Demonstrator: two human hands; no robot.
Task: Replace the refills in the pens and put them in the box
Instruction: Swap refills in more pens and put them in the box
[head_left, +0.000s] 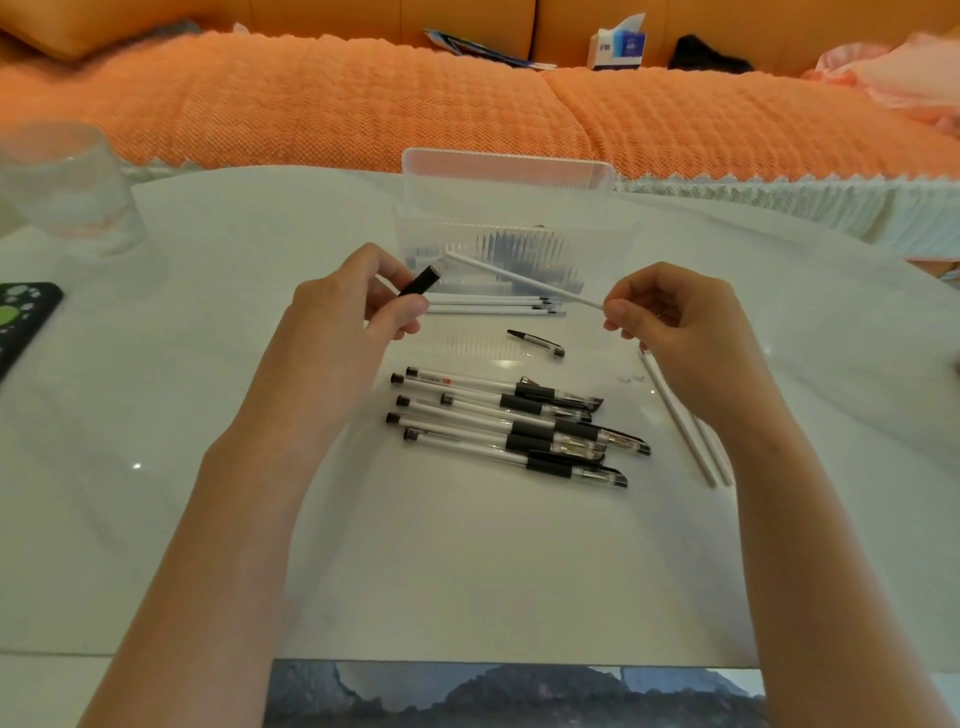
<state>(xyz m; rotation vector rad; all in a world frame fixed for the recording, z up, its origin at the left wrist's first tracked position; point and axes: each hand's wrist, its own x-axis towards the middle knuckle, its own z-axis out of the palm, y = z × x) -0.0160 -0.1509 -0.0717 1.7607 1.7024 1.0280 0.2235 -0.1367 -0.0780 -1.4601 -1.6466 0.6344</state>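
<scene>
You're at home, in a living room: an orange sofa (727, 31) with a woven orange throw (363, 104) faces your white table (208, 364), a tissue box (617, 47) on its cushions.

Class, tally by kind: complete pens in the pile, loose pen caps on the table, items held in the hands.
Clear plastic pens with black grips: 6
Loose clear black-tipped pen cap: 1
Held items: 2 (short black pen piece, left hand; thin white refill, right hand)
Total: 9
</scene>
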